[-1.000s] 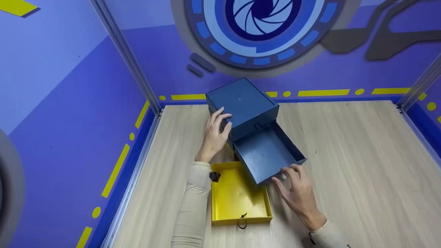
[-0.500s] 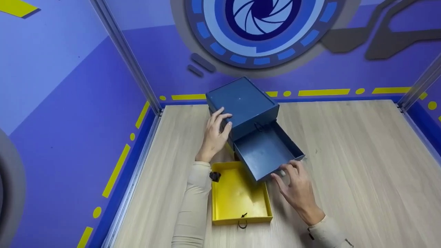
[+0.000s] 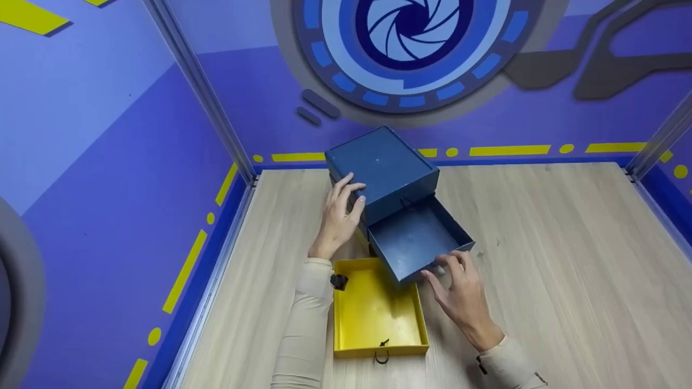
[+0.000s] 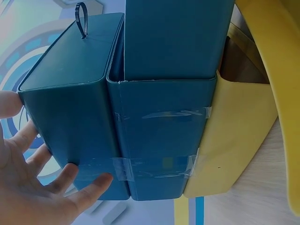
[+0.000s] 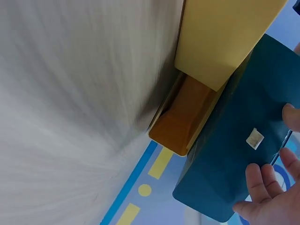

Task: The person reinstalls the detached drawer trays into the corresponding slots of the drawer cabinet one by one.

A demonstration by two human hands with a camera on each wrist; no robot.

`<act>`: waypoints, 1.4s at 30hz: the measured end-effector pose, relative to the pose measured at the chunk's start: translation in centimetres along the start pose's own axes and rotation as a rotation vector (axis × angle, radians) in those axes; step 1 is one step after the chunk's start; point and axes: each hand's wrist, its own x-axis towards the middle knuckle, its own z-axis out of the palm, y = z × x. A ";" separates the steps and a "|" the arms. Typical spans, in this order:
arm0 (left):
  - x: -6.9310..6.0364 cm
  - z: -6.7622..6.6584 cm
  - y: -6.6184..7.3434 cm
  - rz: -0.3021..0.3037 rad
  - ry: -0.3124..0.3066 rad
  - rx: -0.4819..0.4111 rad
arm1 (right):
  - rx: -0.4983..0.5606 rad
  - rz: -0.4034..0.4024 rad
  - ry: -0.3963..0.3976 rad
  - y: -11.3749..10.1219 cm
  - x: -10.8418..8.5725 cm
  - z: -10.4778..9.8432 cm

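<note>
Two blue drawer boxes and a yellow casing (image 4: 234, 131) stand stacked and taped together. My left hand (image 3: 338, 219) rests against the side of the upper blue box (image 3: 381, 167), fingers spread. Below that box, a blue drawer (image 3: 413, 240) sticks partway out, its inside bare. The fingertips of my right hand (image 3: 462, 297) touch the drawer's front, near a small white patch (image 5: 255, 138). On the table in front lies a yellow drawer (image 3: 376, 310) with a black loop (image 3: 381, 356) on its front. Another black loop (image 4: 82, 21) sits on the upper box's front.
The wooden table (image 3: 551, 281) extends to both sides of the stack. A printed blue and purple wall (image 3: 243, 92) rises close behind it. A metal rail (image 3: 211, 292) runs along the left table edge.
My right hand has moved slightly back toward the stack, and the blue drawer has slid a little further into its box. The left hand stays in place; the head view has tilted slightly.
</note>
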 end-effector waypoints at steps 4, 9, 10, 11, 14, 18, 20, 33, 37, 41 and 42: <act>-0.1 0.1 0.0 -0.017 -0.001 0.002 | 0.008 0.014 0.000 0.0 0.3 0.4; -0.1 0.1 0.0 -0.017 0.003 0.002 | 0.026 0.059 -0.001 0.1 0.7 1.0; -0.1 0.1 0.0 -0.017 0.002 0.002 | 0.030 0.069 0.000 0.1 0.7 1.1; -0.1 0.1 0.0 -0.018 0.001 0.003 | 0.033 0.075 0.004 0.1 0.8 1.2; -0.1 0.1 0.0 -0.015 0.000 0.004 | 0.042 0.080 0.016 0.0 1.0 1.7; -0.1 0.2 0.0 -0.008 -0.001 0.006 | 0.046 0.089 0.017 0.1 1.5 2.3; 0.0 0.2 0.0 -0.007 -0.001 0.005 | 0.046 0.095 0.009 0.1 1.7 2.7; -0.4 0.1 -0.1 -0.004 0.007 0.004 | 0.058 0.131 -0.052 0.0 3.3 4.4; -0.3 0.2 0.0 -0.005 0.005 0.005 | 0.053 0.155 -0.089 -0.2 3.9 4.9; -0.1 0.2 0.0 -0.006 0.009 0.013 | 0.041 0.170 -0.132 -0.4 4.6 5.5; -0.2 0.1 0.0 -0.005 0.009 0.014 | 0.040 0.174 -0.141 -0.5 4.7 5.7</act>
